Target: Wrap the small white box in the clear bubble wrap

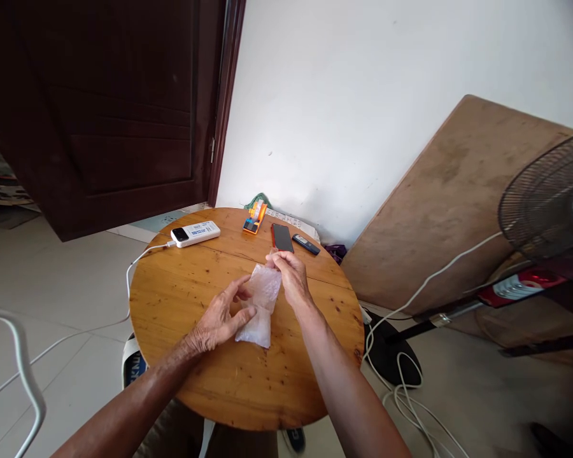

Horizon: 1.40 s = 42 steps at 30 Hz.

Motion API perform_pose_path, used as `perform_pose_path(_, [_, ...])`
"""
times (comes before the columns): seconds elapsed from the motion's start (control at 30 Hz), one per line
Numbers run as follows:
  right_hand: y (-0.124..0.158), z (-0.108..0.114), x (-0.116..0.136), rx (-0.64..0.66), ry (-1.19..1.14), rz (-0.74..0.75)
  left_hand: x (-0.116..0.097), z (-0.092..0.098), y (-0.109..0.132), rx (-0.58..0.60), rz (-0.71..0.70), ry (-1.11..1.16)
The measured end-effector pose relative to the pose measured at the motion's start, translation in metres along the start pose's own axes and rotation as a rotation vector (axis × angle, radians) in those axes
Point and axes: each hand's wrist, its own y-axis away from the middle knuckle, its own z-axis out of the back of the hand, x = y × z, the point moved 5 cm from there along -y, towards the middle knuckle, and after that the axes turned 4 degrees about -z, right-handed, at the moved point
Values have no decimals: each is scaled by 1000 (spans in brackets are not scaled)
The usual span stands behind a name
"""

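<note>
A clear bubble-wrap sheet (pixel 261 292), folded or pouch-like, lies on the round wooden table (pixel 186 375) between my hands. My left hand (pixel 222 318) rests at its left edge, with thumb and fingers apart and the thumb tip touching the plastic. My right hand (pixel 289 273) is closed in a pinch at the top right corner of the wrap. A small translucent bit shows at those fingertips; whether it is part of the wrap or a separate piece I cannot tell.
An orange tape dispenser (pixel 254 217), a phone (pixel 282 238), a dark handheld device (pixel 306 244) and a white power bank (pixel 195 233) with a cable lie toward the table's far side. A fan (pixel 544 197) and loose cables stand right, a dark door (pixel 138 127) left.
</note>
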Motion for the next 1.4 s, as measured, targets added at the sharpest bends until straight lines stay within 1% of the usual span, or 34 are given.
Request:
perform_pose_path(0.07, [-3,7,-4,-39,13,2,5,3,-2,-57,54,-19])
perform_pose_path(0.13, [0,18,-7,-101,22,10,11,4,-4,-79,84,-60])
perform_pose_path(0.2, [10,31,-7,-168,41,31,16,2,-5,-72,88,-100])
perform_pose_path(0.27, [26,42,-2,-198,104,76,19,0,-4,-60,74,-125])
perform_pose_path(0.3, [35,43,1,-177,156,97,20,-1,-4,-54,67,-135])
perform_pose_path(0.33, [45,42,4,-110,216,104,21,-2,-3,-47,62,-149])
perform_pose_path(0.43, [74,21,13,224,490,119,23,-4,0,-19,61,-206])
perform_pose_path(0.47, [83,14,18,292,609,155,24,-4,0,-6,59,-223])
perform_pose_path(0.57, [100,-1,30,375,920,264,25,-6,1,43,31,-251])
perform_pose_path(0.63, [104,-5,34,403,1074,297,24,-6,1,62,11,-263])
perform_pose_path(0.67, [104,-4,34,402,1130,305,23,-6,1,72,4,-266])
perform_pose_path(0.73, [102,1,34,345,1192,302,21,-6,-1,91,0,-264])
perform_pose_path(0.83, [97,16,25,233,1192,239,16,-4,-3,88,28,-241])
perform_pose_path(0.93, [95,26,9,200,1140,141,11,0,-3,31,32,-201])
perform_pose_path(0.97, [94,28,2,199,1097,120,9,0,-2,23,9,-191])
perform_pose_path(1.03, [95,30,-9,179,959,102,4,-4,1,53,-63,-188])
perform_pose_path(1.1, [95,32,-17,129,781,107,0,-10,4,111,-127,-214])
perform_pose_path(1.17, [96,35,-24,53,635,104,-1,-12,4,112,-143,-254])
perform_pose_path(1.23, [97,39,-28,-14,550,94,1,-8,2,48,-111,-279])
perform_pose_path(1.4, [97,47,-32,-121,482,107,14,11,-5,-192,33,-313])
